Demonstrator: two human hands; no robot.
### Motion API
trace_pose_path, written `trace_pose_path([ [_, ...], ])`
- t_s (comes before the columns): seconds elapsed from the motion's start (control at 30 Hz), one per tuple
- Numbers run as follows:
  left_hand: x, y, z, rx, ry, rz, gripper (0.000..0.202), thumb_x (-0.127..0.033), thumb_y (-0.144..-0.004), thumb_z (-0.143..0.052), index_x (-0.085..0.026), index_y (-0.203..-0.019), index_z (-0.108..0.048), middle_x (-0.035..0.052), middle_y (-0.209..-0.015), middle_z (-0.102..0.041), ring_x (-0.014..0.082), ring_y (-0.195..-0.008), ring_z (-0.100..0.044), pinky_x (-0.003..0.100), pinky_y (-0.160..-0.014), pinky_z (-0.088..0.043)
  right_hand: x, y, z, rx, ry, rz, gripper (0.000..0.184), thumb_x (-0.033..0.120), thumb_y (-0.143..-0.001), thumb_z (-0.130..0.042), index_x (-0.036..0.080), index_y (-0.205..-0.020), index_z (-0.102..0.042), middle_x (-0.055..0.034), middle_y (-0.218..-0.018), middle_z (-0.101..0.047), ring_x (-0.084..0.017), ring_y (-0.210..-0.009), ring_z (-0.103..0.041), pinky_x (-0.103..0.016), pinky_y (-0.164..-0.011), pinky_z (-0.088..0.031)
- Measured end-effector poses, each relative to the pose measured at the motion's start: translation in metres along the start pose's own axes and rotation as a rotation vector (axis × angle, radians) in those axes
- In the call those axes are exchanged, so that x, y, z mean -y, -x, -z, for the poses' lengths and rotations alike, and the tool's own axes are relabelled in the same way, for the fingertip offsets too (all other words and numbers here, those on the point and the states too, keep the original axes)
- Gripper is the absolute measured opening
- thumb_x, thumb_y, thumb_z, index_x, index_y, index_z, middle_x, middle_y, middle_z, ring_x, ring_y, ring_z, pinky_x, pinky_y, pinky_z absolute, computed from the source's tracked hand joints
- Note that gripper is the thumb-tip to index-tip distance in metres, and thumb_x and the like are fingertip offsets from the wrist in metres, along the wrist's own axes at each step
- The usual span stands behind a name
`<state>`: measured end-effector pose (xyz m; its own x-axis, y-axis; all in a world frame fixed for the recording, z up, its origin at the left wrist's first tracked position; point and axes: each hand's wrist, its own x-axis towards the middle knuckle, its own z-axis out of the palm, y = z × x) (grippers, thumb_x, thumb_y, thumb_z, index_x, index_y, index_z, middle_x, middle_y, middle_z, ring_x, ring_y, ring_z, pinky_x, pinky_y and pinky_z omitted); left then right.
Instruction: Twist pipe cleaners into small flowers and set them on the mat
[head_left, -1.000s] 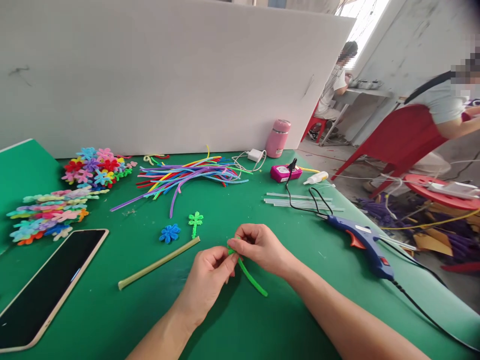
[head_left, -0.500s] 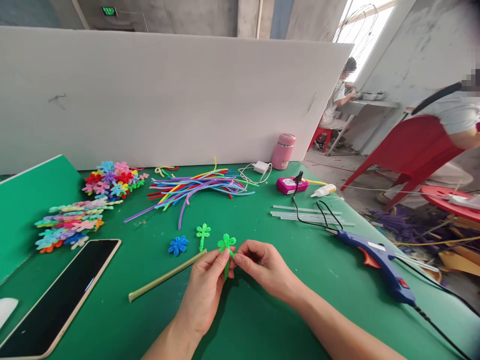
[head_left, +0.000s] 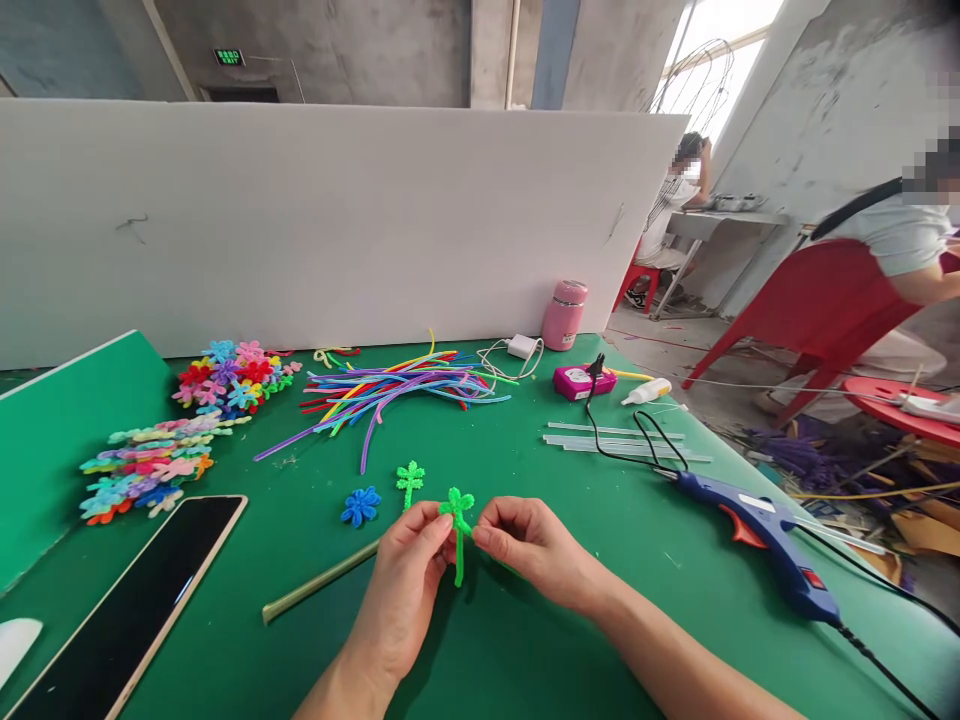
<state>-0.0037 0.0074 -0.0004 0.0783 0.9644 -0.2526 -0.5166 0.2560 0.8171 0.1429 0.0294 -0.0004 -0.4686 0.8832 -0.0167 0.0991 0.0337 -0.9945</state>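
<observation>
Between my two hands is a bright green pipe-cleaner flower [head_left: 458, 503] with a stem hanging down. My left hand [head_left: 409, 575] pinches it just below the petals with thumb and fingers. My right hand [head_left: 529, 548] is closed at its right side, thumb and forefinger pinching a short green piece that sticks out from the stem. Beyond my left hand lies a second green pipe-cleaner flower [head_left: 410, 476], its stem end hidden. A blue pipe-cleaner flower [head_left: 361, 506] rests to the left. The greenish stick [head_left: 322, 581] runs partly behind my left hand.
Loose pipe cleaners [head_left: 405, 385] and a pile of coloured flowers [head_left: 232, 377] lie at the back. A phone [head_left: 135, 600] is at left. On the right are a blue glue gun [head_left: 757, 530], glue sticks [head_left: 615, 438], a magenta box [head_left: 583, 382] and a pink bottle [head_left: 564, 316].
The green flower has turned in my fingers, so its stem now hangs in full view in front of my left fingertips. The camera view has tipped up slightly.
</observation>
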Motion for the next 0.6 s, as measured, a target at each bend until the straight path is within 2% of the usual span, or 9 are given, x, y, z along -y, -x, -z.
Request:
trace_pose_path([
  [0.13,0.0017,-0.0019,0.0010,-0.021,-0.100,-0.037,0.013,-0.024,-0.070,-0.063,-0.015,-0.063,-0.056,-0.0035,-0.058,-0.050,0.0084,-0.058,-0.042,0.020,-0.057,-0.037,0.0011,-0.0010,-0.0002,-0.032,-0.016,-0.005,0.037,0.049,-0.075,-0.052,0.014,-0.063,-0.047,0.0054,-0.054,-0.035,-0.007,-0.050,-0.026,-0.022,-0.046,-0.020],
  [0.33,0.0059,-0.0010,0.0022,0.009,-0.250,-0.084,0.017,-0.027,-0.073,-0.061,-0.015,-0.062,-0.056,-0.0035,-0.058,-0.048,0.0086,-0.057,-0.040,0.020,-0.054,-0.034,-0.0023,-0.0011,-0.0028,-0.008,-0.109,-0.018,0.035,0.046,-0.070,-0.059,0.014,-0.063,-0.046,0.0046,-0.057,-0.039,-0.007,-0.053,-0.028,-0.022,-0.048,-0.021],
  [0.47,0.0033,0.0017,-0.0001,0.034,-0.347,-0.126,0.013,-0.029,-0.071,-0.063,-0.016,-0.068,-0.060,-0.0026,-0.061,-0.050,0.0095,-0.059,-0.041,0.021,-0.056,-0.034,0.0000,-0.0023,-0.0030,-0.045,-0.270,-0.069,0.037,0.046,-0.065,-0.064,0.014,-0.059,-0.046,0.0057,-0.055,-0.036,-0.006,-0.052,-0.025,-0.022,-0.049,-0.019],
  [0.6,-0.0004,0.0035,-0.0023,0.045,-0.391,-0.164,0.014,-0.029,-0.069,-0.064,-0.016,-0.066,-0.061,-0.0030,-0.059,-0.049,0.0096,-0.058,-0.041,0.021,-0.056,-0.034,0.0067,-0.0015,-0.0030,0.028,-0.417,-0.136,0.037,0.048,-0.063,-0.065,0.014,-0.058,-0.049,0.0072,-0.047,-0.034,-0.005,-0.047,-0.022,-0.023,-0.047,-0.015],
])
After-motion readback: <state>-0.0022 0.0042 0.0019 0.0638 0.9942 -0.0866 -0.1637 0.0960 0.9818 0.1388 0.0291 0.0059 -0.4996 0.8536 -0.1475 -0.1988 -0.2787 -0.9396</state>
